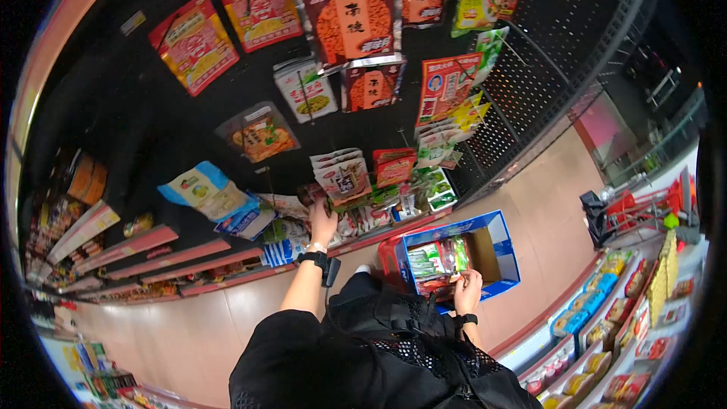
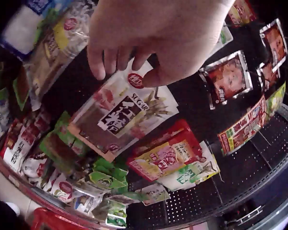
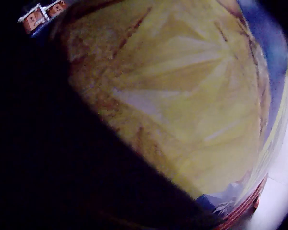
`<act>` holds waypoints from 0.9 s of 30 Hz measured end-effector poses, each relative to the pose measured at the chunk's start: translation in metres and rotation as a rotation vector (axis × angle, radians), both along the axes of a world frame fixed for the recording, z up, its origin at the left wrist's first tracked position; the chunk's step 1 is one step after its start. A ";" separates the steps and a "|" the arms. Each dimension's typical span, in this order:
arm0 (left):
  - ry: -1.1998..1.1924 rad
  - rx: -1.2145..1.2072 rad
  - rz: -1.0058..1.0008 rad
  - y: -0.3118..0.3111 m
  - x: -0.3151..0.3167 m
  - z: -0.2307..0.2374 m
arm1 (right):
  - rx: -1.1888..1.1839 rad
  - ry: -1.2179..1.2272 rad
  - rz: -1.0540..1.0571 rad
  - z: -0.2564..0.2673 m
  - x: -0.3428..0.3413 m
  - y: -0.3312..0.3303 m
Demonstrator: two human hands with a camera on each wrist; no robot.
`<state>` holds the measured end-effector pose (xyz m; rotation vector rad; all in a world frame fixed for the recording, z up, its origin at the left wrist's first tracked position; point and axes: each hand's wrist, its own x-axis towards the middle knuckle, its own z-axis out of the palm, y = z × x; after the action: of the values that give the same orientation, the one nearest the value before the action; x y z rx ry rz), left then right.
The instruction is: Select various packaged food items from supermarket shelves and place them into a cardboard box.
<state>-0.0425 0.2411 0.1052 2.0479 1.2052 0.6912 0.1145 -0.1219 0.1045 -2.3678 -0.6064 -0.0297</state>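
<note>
My left hand [image 1: 323, 225] reaches into the hanging packets at the bottom of the shelf. In the left wrist view its thumb and fingers overlap the top of a brown sugar packet [image 2: 122, 112] with a red logo; I cannot tell whether they grip it. Beside that hand in the head view hang several sugar packets [image 1: 342, 178]. My right hand [image 1: 467, 288] is at the near rim of an open blue box [image 1: 501, 246], fingers curled on an orange-edged packet. Green and white packets [image 1: 425, 259] lie inside. A crinkled yellow surface [image 3: 182, 91] fills much of the right wrist view.
A red basket [image 1: 390, 261] stands against the box's left side. Large seasoning packets [image 1: 354, 15] hang above, and a blue-topped bag [image 1: 204, 185] is left of my left hand. Another stocked shelf [image 1: 587, 307] flanks the aisle floor [image 1: 556, 174] on the right.
</note>
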 end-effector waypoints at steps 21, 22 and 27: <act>0.396 0.174 -0.067 0.074 0.062 0.013 | 0.027 0.022 -0.146 -0.001 -0.004 -0.001; 0.357 0.126 -0.116 0.077 0.062 0.009 | 0.027 0.024 -0.146 -0.003 -0.005 -0.001; 0.399 -0.105 -0.198 0.081 0.060 0.011 | 0.008 0.035 -0.159 -0.002 -0.004 -0.002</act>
<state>0.0174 0.3219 0.1158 2.2413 1.1981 0.1233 0.1100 -0.1235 0.1027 -2.3982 -0.3993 -0.0614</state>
